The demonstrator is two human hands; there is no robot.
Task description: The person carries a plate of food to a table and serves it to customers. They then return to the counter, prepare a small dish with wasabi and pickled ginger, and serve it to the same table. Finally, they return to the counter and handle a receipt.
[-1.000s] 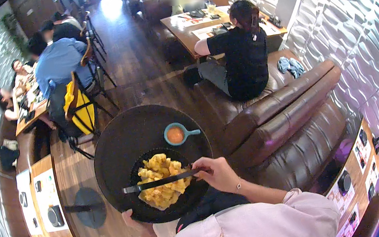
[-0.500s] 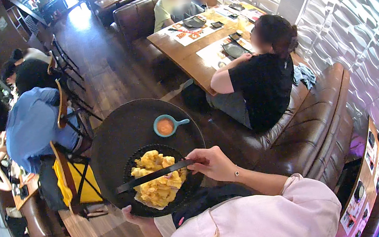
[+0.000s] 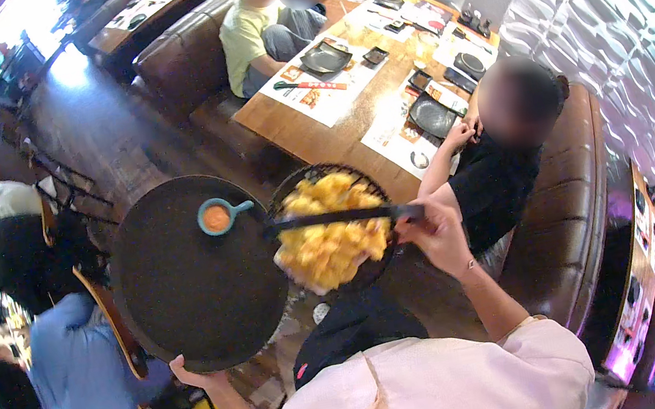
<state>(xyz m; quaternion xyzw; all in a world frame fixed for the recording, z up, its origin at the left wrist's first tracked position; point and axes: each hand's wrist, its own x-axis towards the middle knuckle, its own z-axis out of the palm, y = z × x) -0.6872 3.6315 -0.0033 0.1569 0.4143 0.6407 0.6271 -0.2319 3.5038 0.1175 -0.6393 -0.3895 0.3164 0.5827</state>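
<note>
My right hand (image 3: 438, 237) is closed on the black arched handle (image 3: 330, 219) of a dark round basket (image 3: 383, 260). Golden battered fried pieces (image 3: 327, 254) fill that basket, which hangs in the air to the right of the tray. At the near edge of a large round dark serving tray (image 3: 197, 302), my left hand (image 3: 191, 373) grips the rim from below, most of its fingers hidden underneath. A small blue handled cup (image 3: 229, 210) of orange sauce (image 3: 216, 218) stands on the tray's far right part.
A wooden table (image 3: 281, 130) lies ahead right, with dark plates (image 3: 433, 115), paper placemats and drinks. One seated person (image 3: 254, 40) is at its far side, another in black (image 3: 500, 160) at the right. A brown booth seat (image 3: 575, 225) stands right; seated people and chairs line the left.
The basket has been lifted off the tray and carried right by my right hand. The tray with the sauce cup has shifted left, and the view has turned toward the table.
</note>
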